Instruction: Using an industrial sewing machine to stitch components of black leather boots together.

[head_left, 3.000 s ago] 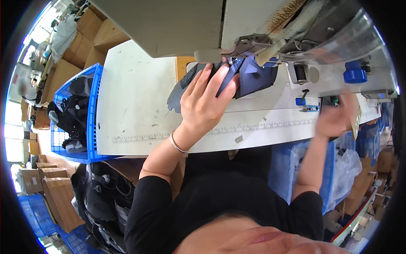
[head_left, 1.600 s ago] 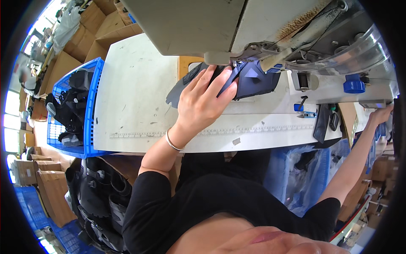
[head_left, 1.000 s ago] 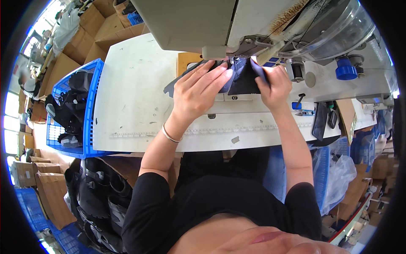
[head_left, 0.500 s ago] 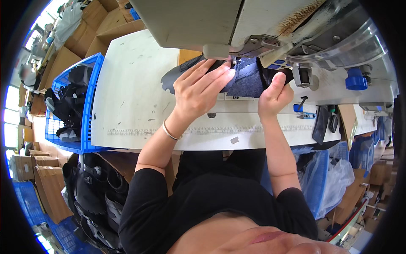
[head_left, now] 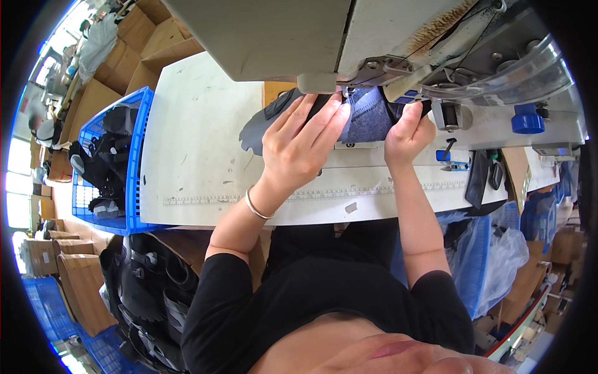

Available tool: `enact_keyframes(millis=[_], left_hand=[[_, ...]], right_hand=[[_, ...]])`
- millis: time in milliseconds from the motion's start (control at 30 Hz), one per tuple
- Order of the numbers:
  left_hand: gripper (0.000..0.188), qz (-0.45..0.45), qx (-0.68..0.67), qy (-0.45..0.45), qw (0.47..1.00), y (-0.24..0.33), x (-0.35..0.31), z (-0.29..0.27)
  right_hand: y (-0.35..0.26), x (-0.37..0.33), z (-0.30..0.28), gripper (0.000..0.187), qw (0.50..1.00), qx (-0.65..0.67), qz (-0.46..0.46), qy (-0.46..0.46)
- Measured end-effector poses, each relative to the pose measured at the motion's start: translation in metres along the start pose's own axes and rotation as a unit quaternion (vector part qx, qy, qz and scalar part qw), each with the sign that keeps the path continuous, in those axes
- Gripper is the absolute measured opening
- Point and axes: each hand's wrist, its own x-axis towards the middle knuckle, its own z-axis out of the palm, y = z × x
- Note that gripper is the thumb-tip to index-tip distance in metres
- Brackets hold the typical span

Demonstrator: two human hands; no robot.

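Note:
A dark grey and blue fabric piece (head_left: pixel 366 123) lies on the white sewing table (head_left: pixel 199 137), beneath the head of a sewing machine (head_left: pixel 268 43). My left hand (head_left: pixel 296 146) rests on its grey left part, palm down with the fingers stretched out and slightly apart. At the right end of the piece, my right hand (head_left: pixel 408 136) is closed on its dark edge, thumb on top and the other fingers curled under. The machine's head hides the far part of the piece and most of the needle area.
A blue basket (head_left: pixel 132 181) with dark pieces stands at the table's left. Black pieces (head_left: pixel 146 274) are heaped below it. A small blue-handled tool (head_left: pixel 443 154) and a flat black piece (head_left: pixel 477 179) lie at the right. Bagged goods (head_left: pixel 492 268) sit lower right.
The whole view has shifted a little, so table and machine appear slightly displaced. Both hands keep nearly the same hold on the fabric; any movement of the piece itself is slight.

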Motion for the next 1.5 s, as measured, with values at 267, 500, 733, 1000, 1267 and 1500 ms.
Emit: enact_keyframes(millis=[267,500,733,1000,1267,1500], left_hand=[[0.025,-0.001,0.044,-0.020,0.999,0.005,-0.001,0.001],[0.025,0.010,0.003,0.016,1.000,-0.007,-0.005,0.007],[0.025,0.016,0.013,0.020,1.000,-0.005,-0.005,0.007],[0.024,0.021,-0.004,0.021,1.000,-0.009,-0.004,0.008],[0.019,0.023,-0.044,0.037,0.998,-0.013,-0.005,0.009],[0.019,0.026,-0.051,0.037,0.998,-0.019,-0.005,0.011]], right_hand=[[-0.006,0.003,0.003,0.029,0.998,0.009,-0.058,-0.010],[-0.004,-0.006,0.000,0.039,1.000,-0.011,0.017,-0.005],[-0.008,-0.003,0.004,0.043,1.000,-0.018,-0.001,0.018],[-0.005,-0.006,0.003,0.039,0.999,-0.024,-0.006,0.021],[-0.009,-0.003,0.003,0.036,1.000,-0.018,-0.012,0.009],[-0.015,-0.004,0.005,0.035,0.999,-0.030,-0.001,0.021]])
